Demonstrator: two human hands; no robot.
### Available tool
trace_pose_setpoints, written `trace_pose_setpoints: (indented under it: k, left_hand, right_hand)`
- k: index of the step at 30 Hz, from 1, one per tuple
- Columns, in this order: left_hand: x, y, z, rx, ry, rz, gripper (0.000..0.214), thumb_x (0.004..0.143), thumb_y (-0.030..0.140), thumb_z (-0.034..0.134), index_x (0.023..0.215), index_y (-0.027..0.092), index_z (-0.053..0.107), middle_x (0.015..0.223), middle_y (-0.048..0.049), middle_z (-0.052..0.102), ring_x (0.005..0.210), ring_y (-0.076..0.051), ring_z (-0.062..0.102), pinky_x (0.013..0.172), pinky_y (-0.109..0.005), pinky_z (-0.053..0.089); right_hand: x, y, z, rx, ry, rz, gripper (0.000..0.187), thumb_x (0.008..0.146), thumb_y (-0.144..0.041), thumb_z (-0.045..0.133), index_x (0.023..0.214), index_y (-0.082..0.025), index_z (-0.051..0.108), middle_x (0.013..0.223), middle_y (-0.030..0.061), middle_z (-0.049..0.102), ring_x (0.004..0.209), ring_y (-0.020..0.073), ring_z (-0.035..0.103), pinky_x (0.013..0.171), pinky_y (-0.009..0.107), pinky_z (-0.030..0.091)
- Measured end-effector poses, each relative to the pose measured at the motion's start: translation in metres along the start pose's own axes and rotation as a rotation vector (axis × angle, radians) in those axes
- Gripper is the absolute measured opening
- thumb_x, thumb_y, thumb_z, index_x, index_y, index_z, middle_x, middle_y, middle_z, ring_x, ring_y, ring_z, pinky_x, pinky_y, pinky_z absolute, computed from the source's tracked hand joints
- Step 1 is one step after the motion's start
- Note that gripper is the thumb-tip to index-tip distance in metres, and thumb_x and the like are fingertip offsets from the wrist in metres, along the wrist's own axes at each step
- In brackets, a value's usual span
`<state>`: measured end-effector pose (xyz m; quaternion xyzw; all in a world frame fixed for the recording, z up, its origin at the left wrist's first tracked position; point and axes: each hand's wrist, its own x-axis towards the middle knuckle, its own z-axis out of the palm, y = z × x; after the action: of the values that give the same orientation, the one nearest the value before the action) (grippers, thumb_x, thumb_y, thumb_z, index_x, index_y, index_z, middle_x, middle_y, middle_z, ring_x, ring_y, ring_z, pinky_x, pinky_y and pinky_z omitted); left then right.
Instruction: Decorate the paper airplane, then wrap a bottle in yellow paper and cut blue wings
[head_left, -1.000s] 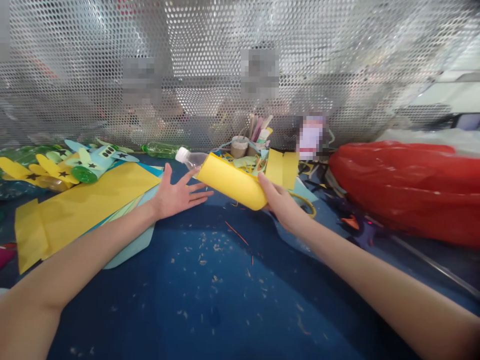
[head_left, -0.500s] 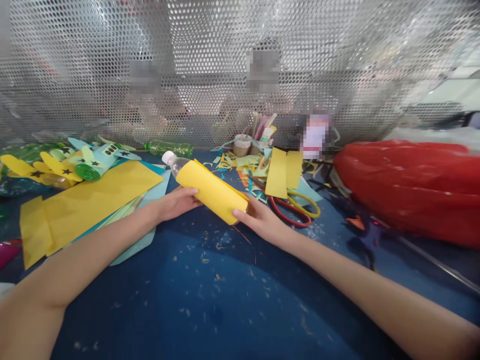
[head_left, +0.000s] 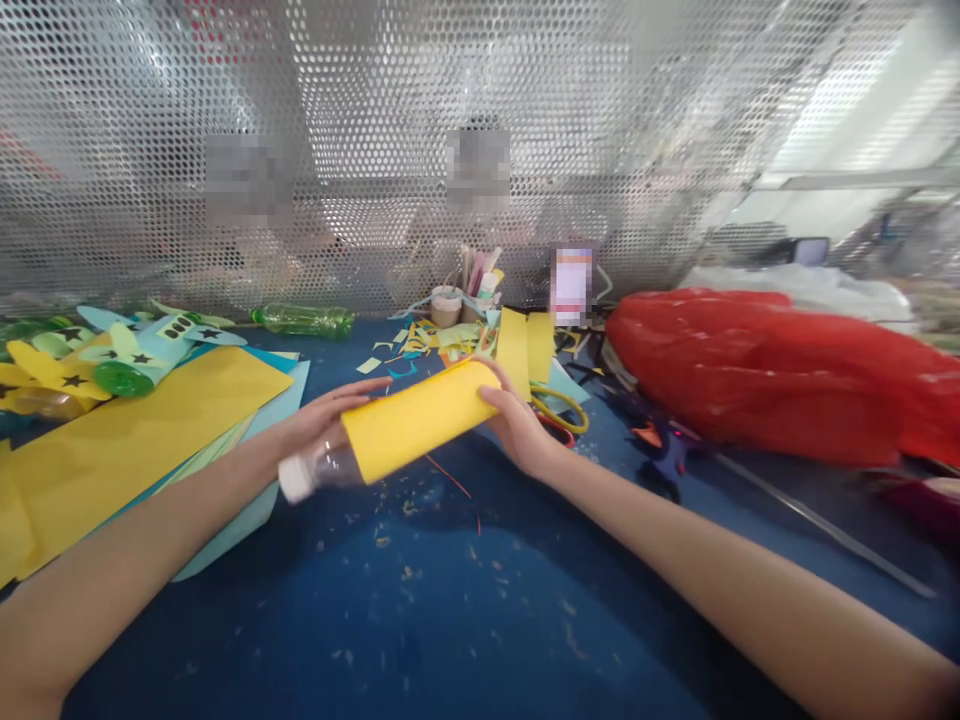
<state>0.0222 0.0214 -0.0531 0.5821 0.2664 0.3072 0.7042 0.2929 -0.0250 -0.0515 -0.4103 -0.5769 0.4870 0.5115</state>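
Observation:
A clear plastic bottle with a white cap, wrapped in yellow paper, is held above the blue table. Its cap points left and down toward me. My right hand grips the base end, thumb over the paper's edge. Along the far side near the bottle's neck lies my left hand, its fingers stretched out flat; whether they touch the bottle is hard to see. Scissors with yellow and red handles lie partly hidden behind my right hand, near folded yellow paper pieces.
At left are yellow paper sheets and a paper-winged bottle plane. A green bottle, paper scraps and a cup stand by the perforated metal screen. A red plastic bag and glue gun are at right.
The bottle has swung so its cap end drops from upper left to lower left. My left hand's fingers have straightened and loosened from it. The camera view has shifted right.

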Motion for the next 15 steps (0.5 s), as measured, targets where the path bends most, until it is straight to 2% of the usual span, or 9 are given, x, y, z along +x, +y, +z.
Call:
trace_pose_setpoints:
  k: [3,5,8,11,13,14,15]
  left_hand:
    - [0.001,0.005,0.004,-0.16,-0.037,-0.145,0.056,0.091,0.058,0.043,0.135,0.025,0.049,0.123,-0.0118,0.065,0.111,-0.025,0.063,0.1,-0.043,0.044]
    - [0.0,0.009,0.01,-0.166,-0.103,-0.183,0.065,0.088,0.065,0.041,0.135,0.02,0.05,0.124,-0.0145,0.064,0.111,-0.028,0.062,0.097,-0.043,0.045]
    - [-0.004,0.016,0.021,-0.063,-0.116,-0.218,0.06,0.085,0.053,0.058,0.138,0.026,0.048,0.135,-0.0114,0.057,0.111,-0.027,0.062,0.088,-0.036,0.05]
    - [-0.009,0.022,0.03,0.052,-0.108,-0.231,0.075,0.078,0.033,0.071,0.144,0.032,0.037,0.143,-0.0097,0.049,0.107,-0.024,0.064,0.082,-0.031,0.053]
    - [-0.01,0.024,0.032,0.084,-0.106,-0.236,0.082,0.076,0.028,0.072,0.146,0.033,0.031,0.142,-0.0101,0.049,0.105,-0.023,0.064,0.081,-0.03,0.054]
    - [-0.01,0.024,0.032,0.077,-0.096,-0.24,0.082,0.076,0.027,0.072,0.147,0.032,0.031,0.142,-0.0099,0.05,0.104,-0.023,0.065,0.08,-0.03,0.054]
    - [-0.01,0.022,0.031,0.054,-0.078,-0.237,0.08,0.077,0.028,0.071,0.147,0.031,0.031,0.141,-0.0098,0.051,0.103,-0.023,0.065,0.079,-0.029,0.054]
  right_hand:
    - [-0.002,-0.002,0.003,-0.029,0.001,0.052,0.042,0.081,-0.049,0.053,0.118,-0.029,0.052,0.128,0.0041,0.061,0.118,0.0275,0.057,0.098,0.045,0.049]
    - [-0.005,-0.005,0.008,-0.066,0.001,0.065,0.04,0.08,-0.05,0.058,0.114,-0.029,0.054,0.127,0.0039,0.061,0.118,0.0264,0.056,0.099,0.043,0.048]
    - [-0.006,-0.006,0.014,-0.105,-0.025,0.065,0.045,0.08,-0.05,0.06,0.118,-0.027,0.051,0.122,0.0056,0.063,0.112,0.0236,0.06,0.097,0.041,0.049]
    - [0.001,-0.007,0.009,-0.257,-0.049,0.026,0.048,0.084,-0.052,0.055,0.123,-0.025,0.049,0.118,0.0083,0.065,0.105,0.0221,0.063,0.093,0.041,0.05]
    - [0.008,-0.013,-0.005,-0.454,-0.011,-0.04,0.047,0.086,-0.054,0.051,0.121,-0.023,0.052,0.115,0.0102,0.065,0.099,0.0226,0.064,0.09,0.043,0.051]
    - [0.011,-0.017,-0.014,-0.591,0.033,-0.076,0.044,0.086,-0.054,0.049,0.115,-0.022,0.056,0.111,0.0113,0.066,0.096,0.0235,0.065,0.088,0.045,0.051]
    - [0.012,-0.023,-0.026,-0.769,0.071,-0.097,0.039,0.086,-0.054,0.049,0.101,-0.021,0.062,0.102,0.012,0.068,0.09,0.0251,0.065,0.086,0.046,0.051]
